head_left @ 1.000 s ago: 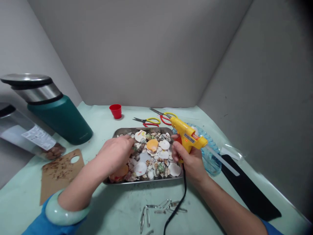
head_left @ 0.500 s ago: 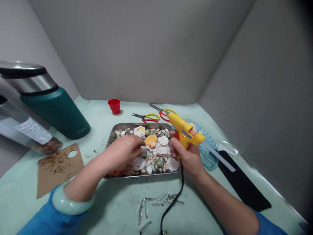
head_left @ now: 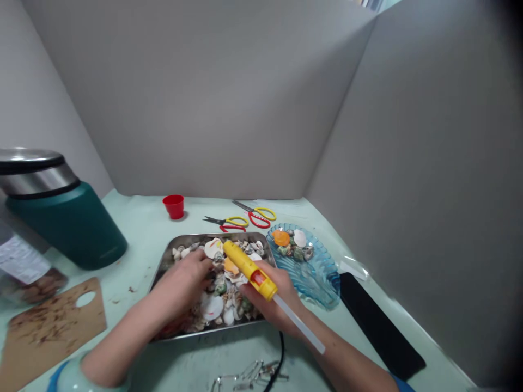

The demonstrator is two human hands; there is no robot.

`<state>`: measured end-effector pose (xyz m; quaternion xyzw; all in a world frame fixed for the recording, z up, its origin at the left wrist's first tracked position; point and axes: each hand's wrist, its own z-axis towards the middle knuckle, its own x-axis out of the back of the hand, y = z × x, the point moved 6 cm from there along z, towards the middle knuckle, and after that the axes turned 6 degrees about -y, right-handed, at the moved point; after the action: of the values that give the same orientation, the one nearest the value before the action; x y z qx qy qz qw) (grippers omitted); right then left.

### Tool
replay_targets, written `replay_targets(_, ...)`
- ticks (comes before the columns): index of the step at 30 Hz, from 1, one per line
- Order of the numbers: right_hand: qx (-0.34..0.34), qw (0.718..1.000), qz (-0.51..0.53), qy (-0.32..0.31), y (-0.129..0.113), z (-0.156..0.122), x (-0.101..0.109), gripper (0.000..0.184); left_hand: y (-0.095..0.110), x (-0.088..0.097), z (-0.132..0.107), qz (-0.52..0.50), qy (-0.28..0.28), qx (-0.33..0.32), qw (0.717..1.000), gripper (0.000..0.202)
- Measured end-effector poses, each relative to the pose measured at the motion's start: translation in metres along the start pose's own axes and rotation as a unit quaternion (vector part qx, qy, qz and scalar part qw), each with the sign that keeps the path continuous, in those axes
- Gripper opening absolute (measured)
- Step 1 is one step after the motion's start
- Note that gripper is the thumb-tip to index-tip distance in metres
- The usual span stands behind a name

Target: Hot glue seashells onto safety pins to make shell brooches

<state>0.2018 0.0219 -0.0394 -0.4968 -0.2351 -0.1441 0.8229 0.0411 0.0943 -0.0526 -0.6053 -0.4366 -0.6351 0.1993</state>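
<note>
My right hand (head_left: 274, 294) grips a yellow hot glue gun (head_left: 241, 262), its nozzle aimed up and left over the shells. From its rear sticks a long clear glue stick (head_left: 300, 322). A metal tray (head_left: 204, 332) full of seashells lies beneath both hands. Over its left half reaches my left hand (head_left: 186, 280), fingers curled down among the shells; the fingertips and whatever they pinch are hidden. Near the gun's nozzle lie an orange scallop shell (head_left: 231, 265) and a white shell (head_left: 213, 248). A large pale shell (head_left: 212, 308) sits toward the tray's front.
Right of the tray is a blue glass dish (head_left: 321, 283) with several shells. Two pairs of scissors (head_left: 235, 222) and a red cup (head_left: 174, 207) stand behind. A green bottle (head_left: 77, 223) and brown board (head_left: 57, 321) are at left; metal pins (head_left: 253, 373) and a black strip (head_left: 379, 326) lie nearby.
The view has shifted, so the tray appears lower and further left. The glue gun has swung left over the tray, uncovering the blue dish. My left hand's fingers have sunk toward the shells.
</note>
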Motion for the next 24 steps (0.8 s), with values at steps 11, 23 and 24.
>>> replay_targets(11, -0.128, 0.987, 0.066, 0.069, 0.023, -0.009, 0.004, 0.032, -0.031, 0.033, -0.005, 0.010, 0.032, 0.056, 0.998, 0.033)
replay_targets(23, -0.175, 0.979, 0.076, 0.068, 0.028, -0.011, 0.004, 0.037, -0.037, 0.013, 0.002, 0.148, -0.006, 0.084, 0.985, 0.032)
replay_targets(24, -0.174, 0.980, 0.075, 0.068, 0.027, -0.010, 0.004, 0.037, -0.036, 0.013, 0.002, 0.156, -0.003, 0.080, 0.984, 0.032)
